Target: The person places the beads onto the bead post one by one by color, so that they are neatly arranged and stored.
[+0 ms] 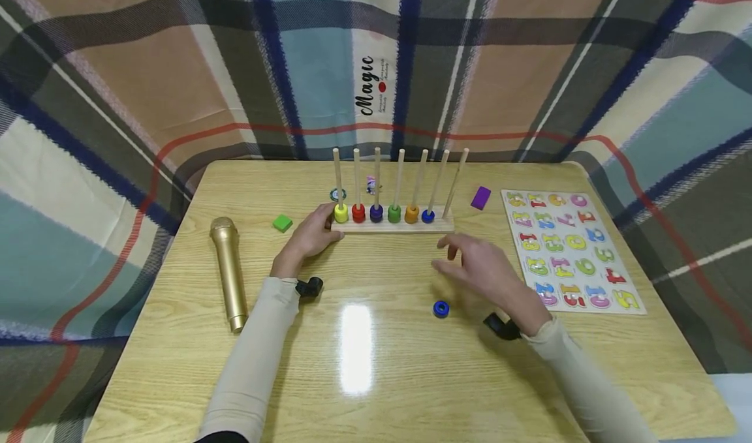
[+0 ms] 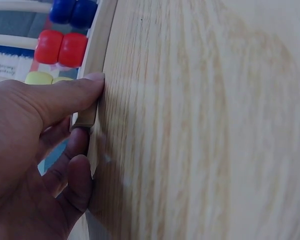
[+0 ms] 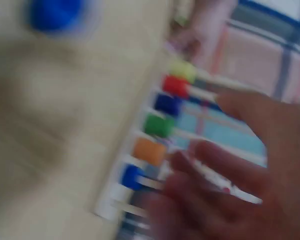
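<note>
Six of seven pegs on the wooden peg rack (image 1: pixel 392 225) ringed; the last bare, loose blue ring (image 1: pixel 441 308) on the desk (image 1: pixel 376 365). Left hand (image 1: pixel 313 233) gripping the rack's end, right hand (image 1: pixel 482 267) hovering empty with fingers spread.

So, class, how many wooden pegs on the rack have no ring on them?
1: the rightmost peg on the rack; the other six each carry a ring.

"Magic" – plaid cloth backdrop (image 1: pixel 329 58); coloured numerals – puzzle board (image 1: pixel 572 250).
</note>
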Available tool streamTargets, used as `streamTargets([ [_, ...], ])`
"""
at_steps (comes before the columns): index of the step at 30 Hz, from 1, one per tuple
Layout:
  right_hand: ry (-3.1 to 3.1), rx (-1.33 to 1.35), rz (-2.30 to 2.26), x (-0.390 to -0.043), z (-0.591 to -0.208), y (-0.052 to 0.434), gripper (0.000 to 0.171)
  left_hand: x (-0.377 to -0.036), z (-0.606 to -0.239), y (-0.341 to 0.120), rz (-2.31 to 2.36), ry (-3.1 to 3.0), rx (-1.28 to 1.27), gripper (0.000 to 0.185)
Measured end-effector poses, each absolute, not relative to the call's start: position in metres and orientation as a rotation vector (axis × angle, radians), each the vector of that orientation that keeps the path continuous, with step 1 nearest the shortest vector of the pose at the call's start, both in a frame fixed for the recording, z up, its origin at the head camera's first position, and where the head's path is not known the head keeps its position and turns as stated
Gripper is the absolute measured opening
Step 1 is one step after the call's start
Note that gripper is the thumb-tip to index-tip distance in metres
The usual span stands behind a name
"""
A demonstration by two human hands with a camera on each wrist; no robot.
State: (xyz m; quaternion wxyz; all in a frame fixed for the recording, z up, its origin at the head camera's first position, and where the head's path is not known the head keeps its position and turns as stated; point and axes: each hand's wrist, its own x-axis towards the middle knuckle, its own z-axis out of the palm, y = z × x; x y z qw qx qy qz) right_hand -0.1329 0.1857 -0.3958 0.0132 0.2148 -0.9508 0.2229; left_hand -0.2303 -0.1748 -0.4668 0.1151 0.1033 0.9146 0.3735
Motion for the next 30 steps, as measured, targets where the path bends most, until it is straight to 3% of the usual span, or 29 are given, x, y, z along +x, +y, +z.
streamTargets([
  [6, -3.273, 0.77, 0.713, -0.091, -0.43, 0.191, 0.055, -0.231, -0.464, -0.177, 1.106, 2.675, 0.328, 0.074],
  [15, -3.1, 0.901, 0.834, -0.085, -0.439, 0.184, 0.024, -0.232, -0.465, -0.18, 1.131, 2.684, 0.313, 0.072],
  [21, -2.875, 0.661, 0.971, -0.114, -0.413, 0.186, 0.036, -0.23, -0.467, -0.177, 1.147, 2.672, 0.322, 0.072],
  [30, -2.37, 0.432, 0.989, -0.192, -0.346, 0.178, 0.033, -0.23, -0.468, -0.171, 1.146, 2.655, 0.318, 0.073],
])
